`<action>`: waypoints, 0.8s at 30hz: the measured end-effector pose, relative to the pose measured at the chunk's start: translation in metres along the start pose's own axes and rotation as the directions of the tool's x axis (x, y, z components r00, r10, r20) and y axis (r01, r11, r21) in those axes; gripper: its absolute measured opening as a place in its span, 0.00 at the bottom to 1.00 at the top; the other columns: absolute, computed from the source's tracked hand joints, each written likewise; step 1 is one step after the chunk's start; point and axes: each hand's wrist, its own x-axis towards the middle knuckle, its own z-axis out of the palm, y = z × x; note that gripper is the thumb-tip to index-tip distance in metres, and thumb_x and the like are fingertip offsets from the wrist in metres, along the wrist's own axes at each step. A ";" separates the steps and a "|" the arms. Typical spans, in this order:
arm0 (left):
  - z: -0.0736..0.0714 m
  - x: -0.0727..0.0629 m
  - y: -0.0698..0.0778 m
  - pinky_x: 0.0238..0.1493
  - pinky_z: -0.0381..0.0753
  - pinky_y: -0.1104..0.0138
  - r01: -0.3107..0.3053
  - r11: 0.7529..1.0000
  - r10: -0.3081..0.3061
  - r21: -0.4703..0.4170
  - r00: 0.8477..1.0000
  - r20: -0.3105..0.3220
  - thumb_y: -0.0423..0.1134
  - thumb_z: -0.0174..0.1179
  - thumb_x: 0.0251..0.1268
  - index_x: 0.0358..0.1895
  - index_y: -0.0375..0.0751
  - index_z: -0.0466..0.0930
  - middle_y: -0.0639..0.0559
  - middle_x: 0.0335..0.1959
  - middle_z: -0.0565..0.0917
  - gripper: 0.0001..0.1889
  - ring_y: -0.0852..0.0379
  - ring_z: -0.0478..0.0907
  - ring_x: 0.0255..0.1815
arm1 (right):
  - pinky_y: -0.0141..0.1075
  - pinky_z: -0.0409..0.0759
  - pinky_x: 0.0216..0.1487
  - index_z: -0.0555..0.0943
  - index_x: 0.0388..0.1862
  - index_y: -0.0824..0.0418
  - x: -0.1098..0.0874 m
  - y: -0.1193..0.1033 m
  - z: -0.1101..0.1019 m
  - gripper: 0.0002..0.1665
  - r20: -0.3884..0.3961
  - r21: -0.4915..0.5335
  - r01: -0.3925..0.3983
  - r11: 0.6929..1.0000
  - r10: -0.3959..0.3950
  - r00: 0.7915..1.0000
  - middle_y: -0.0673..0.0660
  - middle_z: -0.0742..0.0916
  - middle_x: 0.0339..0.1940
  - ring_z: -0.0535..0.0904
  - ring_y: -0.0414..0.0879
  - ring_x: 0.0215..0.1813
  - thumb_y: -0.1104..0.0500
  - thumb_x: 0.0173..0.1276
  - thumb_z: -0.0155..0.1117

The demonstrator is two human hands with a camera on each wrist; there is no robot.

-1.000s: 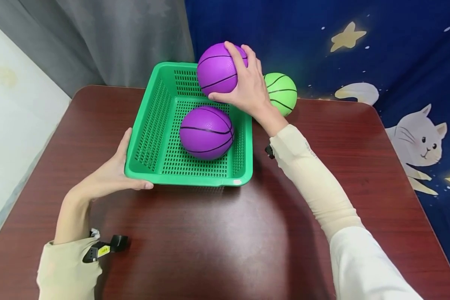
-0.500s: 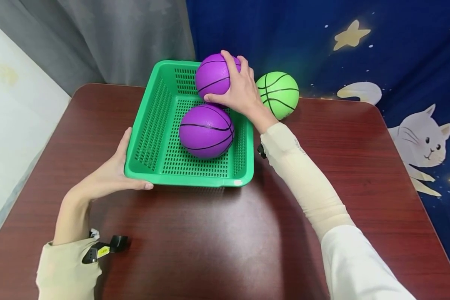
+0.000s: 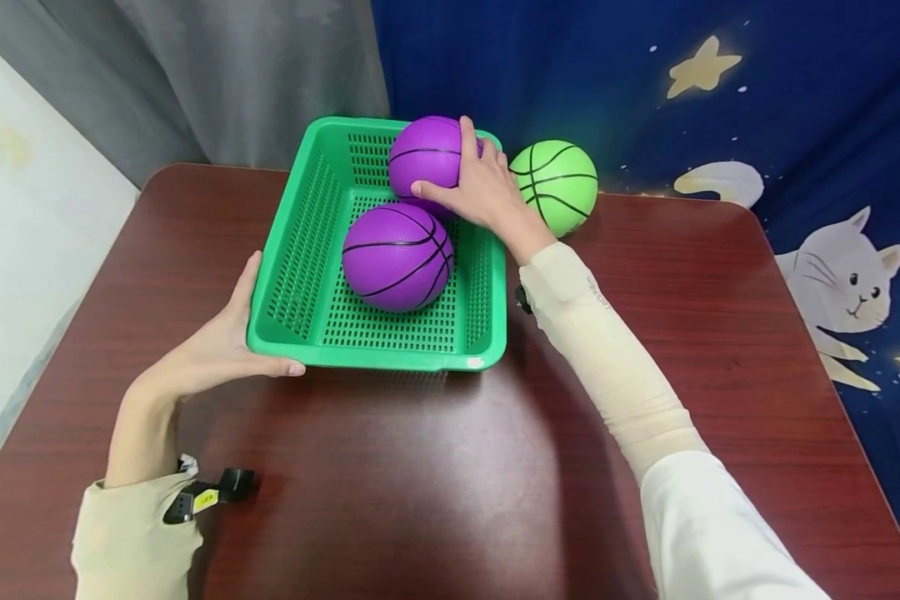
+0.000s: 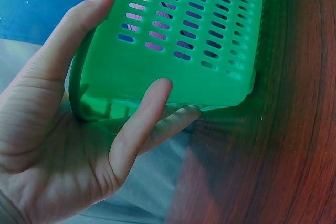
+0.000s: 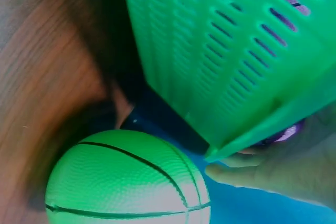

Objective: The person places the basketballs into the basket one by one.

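Note:
A green plastic basket (image 3: 375, 358) with slotted walls stands at the table's back. Its near left corner is held by my left hand (image 3: 221, 346), thumb along the front rim and fingers at the side. In the left wrist view, fingertips (image 4: 157, 95) touch the basket's outer wall. Inside the basket's back right corner, my right hand (image 3: 487, 185) grips a purple mini basketball (image 3: 423, 158); thumb and fingers span its right side. Some of those fingers lie at the rim. A second purple basketball (image 3: 397, 258) lies in front of it on the basket floor.
A green basketball (image 3: 558, 187) sits outside the basket, close by its right wall and near my right wrist. The brown table (image 3: 420, 483) ends at a grey curtain (image 3: 232, 75) and a blue curtain (image 3: 570, 67). A white wall (image 3: 37, 167) stands left.
My right hand has lowered its purple basketball into the basket's back right corner. The other purple basketball has rolled slightly left. My left hand stays at the basket's corner.

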 end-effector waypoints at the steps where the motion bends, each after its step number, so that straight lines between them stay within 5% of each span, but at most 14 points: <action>1: 0.000 0.000 0.000 0.49 0.69 0.74 -0.005 1.000 0.005 -0.006 1.000 0.002 0.25 0.72 0.41 0.72 0.65 0.27 0.57 0.72 0.44 0.67 0.52 0.53 0.66 | 0.47 0.55 0.66 0.28 0.74 0.47 0.000 0.000 -0.001 0.70 0.001 -0.003 -0.006 1.000 0.006 1.000 0.61 0.52 0.73 0.50 0.54 0.71 0.18 0.46 0.51; 11: -0.001 0.000 0.001 0.49 0.68 0.75 0.009 1.000 -0.010 0.030 1.000 0.003 0.27 0.72 0.41 0.71 0.67 0.26 0.58 0.72 0.44 0.67 0.52 0.52 0.66 | 0.46 0.48 0.69 0.25 0.73 0.48 -0.008 0.005 -0.011 0.65 0.002 0.032 0.014 0.999 -0.014 1.000 0.56 0.45 0.75 0.42 0.51 0.74 0.20 0.52 0.44; 17: -0.002 0.001 -0.001 0.47 0.71 0.72 -0.007 1.000 0.007 0.005 1.000 0.011 0.26 0.72 0.41 0.71 0.66 0.27 0.56 0.72 0.45 0.67 0.52 0.53 0.65 | 0.40 0.48 0.69 0.42 0.76 0.53 -0.015 0.012 -0.026 0.50 -0.158 0.087 0.075 0.993 -0.060 0.986 0.53 0.54 0.74 0.47 0.46 0.73 0.27 0.64 0.38; 24: -0.003 0.000 -0.002 0.50 0.67 0.74 0.003 1.000 -0.003 0.020 1.000 0.001 0.27 0.72 0.41 0.71 0.66 0.27 0.58 0.72 0.45 0.66 0.53 0.50 0.67 | 0.37 0.53 0.66 0.58 0.71 0.53 -0.019 0.035 -0.054 0.40 -0.303 0.125 0.053 0.991 -0.012 0.953 0.51 0.65 0.69 0.58 0.45 0.68 0.32 0.68 0.40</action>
